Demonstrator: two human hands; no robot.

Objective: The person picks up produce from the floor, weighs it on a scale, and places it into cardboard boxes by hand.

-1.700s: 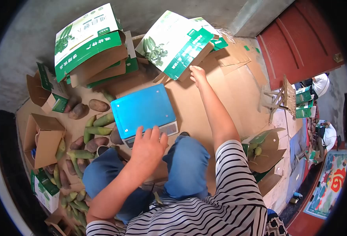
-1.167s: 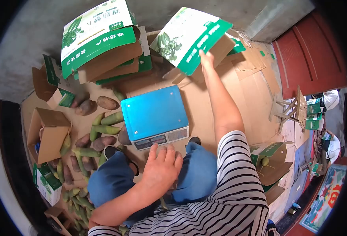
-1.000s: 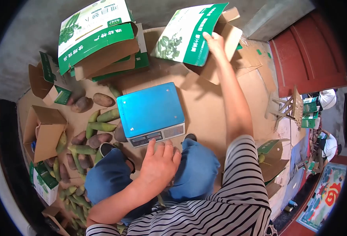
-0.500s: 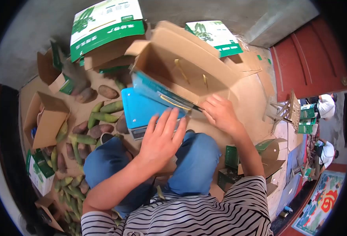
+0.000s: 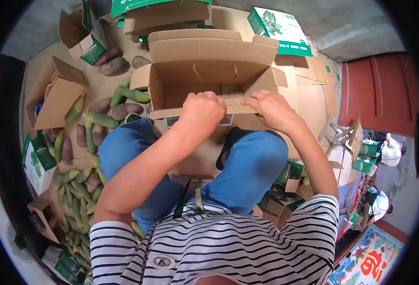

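An open, unfilled cardboard box (image 5: 190, 50) stands in front of my knees, its far flap raised and its opening facing me. My left hand (image 5: 203, 105) is closed over the middle of the near edge. Toward the right end of that same edge, my right hand (image 5: 268, 108) pinches the cardboard between thumb and fingers. Two cord handles show on the far wall. Below the near edge, a small part of the scale (image 5: 226, 120) shows; the box hides the rest.
Green vegetables (image 5: 79, 194) and dark reddish tubers (image 5: 114, 66) lie on the floor at the left. Smaller boxes (image 5: 57, 92) stand around them. A wooden stool (image 5: 347, 137) is at the right, with two people farther off. A printed box (image 5: 280, 31) lies at the back.
The box has turned level and come down over the blue scale, hiding its top. My left hand has moved from beside the scale onto the near edge. The view has shifted too.
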